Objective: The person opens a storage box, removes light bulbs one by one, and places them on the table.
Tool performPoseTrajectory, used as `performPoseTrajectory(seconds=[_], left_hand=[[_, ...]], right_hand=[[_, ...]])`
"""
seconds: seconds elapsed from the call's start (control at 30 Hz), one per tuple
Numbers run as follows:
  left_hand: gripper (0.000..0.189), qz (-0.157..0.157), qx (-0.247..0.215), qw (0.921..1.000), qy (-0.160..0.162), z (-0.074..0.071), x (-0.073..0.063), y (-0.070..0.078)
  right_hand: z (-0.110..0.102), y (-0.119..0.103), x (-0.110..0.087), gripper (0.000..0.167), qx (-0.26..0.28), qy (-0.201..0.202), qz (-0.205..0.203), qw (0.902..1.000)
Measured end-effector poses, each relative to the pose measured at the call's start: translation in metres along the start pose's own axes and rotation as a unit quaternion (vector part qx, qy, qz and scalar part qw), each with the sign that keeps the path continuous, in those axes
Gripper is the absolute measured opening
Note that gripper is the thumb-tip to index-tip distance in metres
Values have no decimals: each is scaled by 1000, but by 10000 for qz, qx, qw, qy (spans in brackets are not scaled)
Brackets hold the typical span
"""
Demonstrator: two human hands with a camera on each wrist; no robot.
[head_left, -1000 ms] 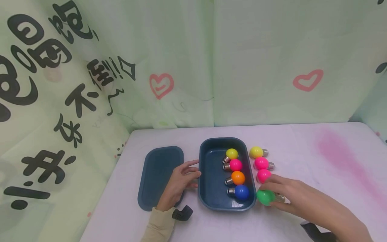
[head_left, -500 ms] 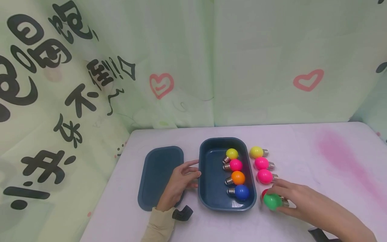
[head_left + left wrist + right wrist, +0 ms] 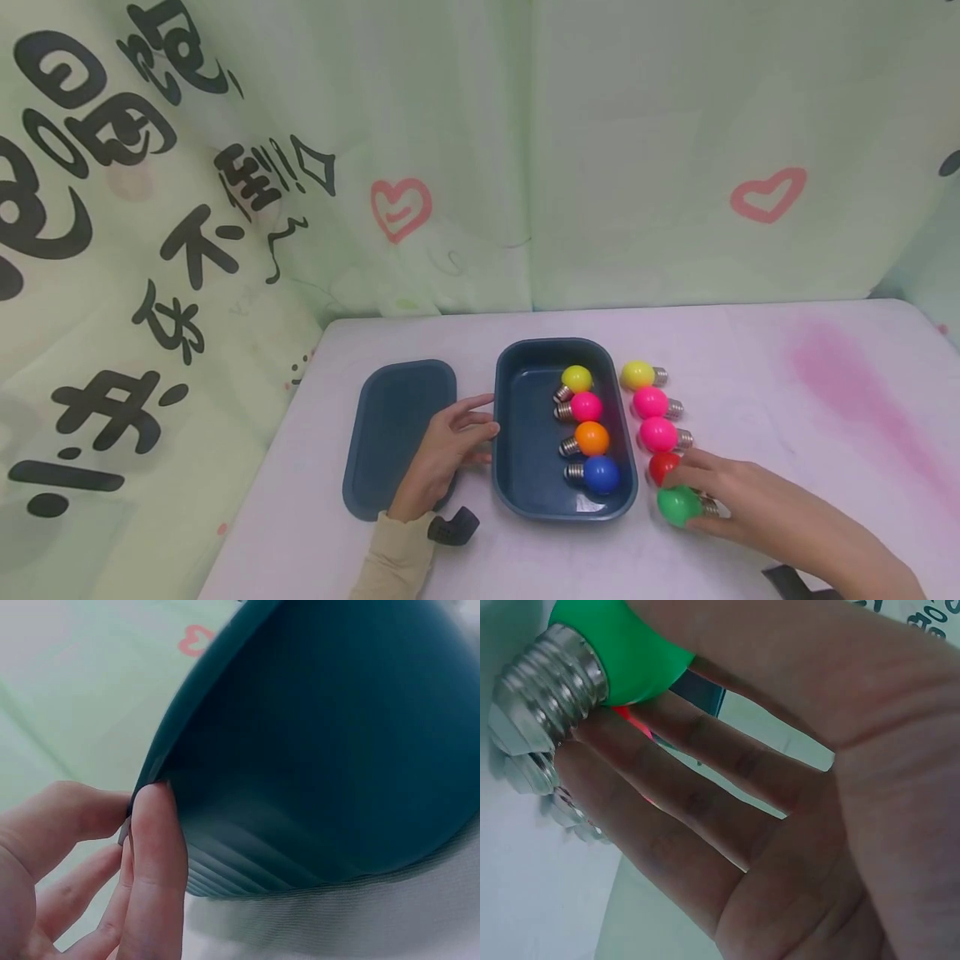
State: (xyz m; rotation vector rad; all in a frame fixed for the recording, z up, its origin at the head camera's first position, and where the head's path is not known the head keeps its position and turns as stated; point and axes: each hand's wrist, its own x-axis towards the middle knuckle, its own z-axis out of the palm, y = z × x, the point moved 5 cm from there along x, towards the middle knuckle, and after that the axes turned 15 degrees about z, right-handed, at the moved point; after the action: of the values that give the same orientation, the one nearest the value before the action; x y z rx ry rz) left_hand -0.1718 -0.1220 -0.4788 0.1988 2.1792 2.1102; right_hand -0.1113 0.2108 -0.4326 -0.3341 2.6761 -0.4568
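Observation:
My left hand (image 3: 453,442) rests its relaxed fingers against the left wall of a dark blue rectangular box (image 3: 525,496). Up close in the left wrist view, the fingertips (image 3: 157,802) touch the wall right at its rim. My right hand (image 3: 738,500) pinches a green light bulb (image 3: 677,507) between thumb and fingers, its metal screw base (image 3: 551,690) pointing right in the head view. A red bulb (image 3: 663,468) lies directly behind the green one, partly covered by the fingers. Inside the box, yellow (image 3: 576,379), pink (image 3: 587,407), orange (image 3: 592,438) and blue (image 3: 602,474) bulbs lie in a column.
Beyond the red bulb, two pink bulbs (image 3: 658,435) and a yellow bulb (image 3: 637,375) continue the row along the box's right side. A flat blue lid (image 3: 390,417) lies left of the box, partly under my left arm. A printed curtain (image 3: 637,167) hangs behind the table.
My right hand has carried the green bulb slightly right and toward me, to the near end of the row. The red bulb has come into sight. My left hand stays put.

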Motion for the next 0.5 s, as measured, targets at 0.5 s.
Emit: performPoseTrajectory(seconds=[0.5], left_hand=[[50,-13,20,10000,11,0,0,-1]], right_hand=[[10,2,3,46,-383,131,4,9992]])
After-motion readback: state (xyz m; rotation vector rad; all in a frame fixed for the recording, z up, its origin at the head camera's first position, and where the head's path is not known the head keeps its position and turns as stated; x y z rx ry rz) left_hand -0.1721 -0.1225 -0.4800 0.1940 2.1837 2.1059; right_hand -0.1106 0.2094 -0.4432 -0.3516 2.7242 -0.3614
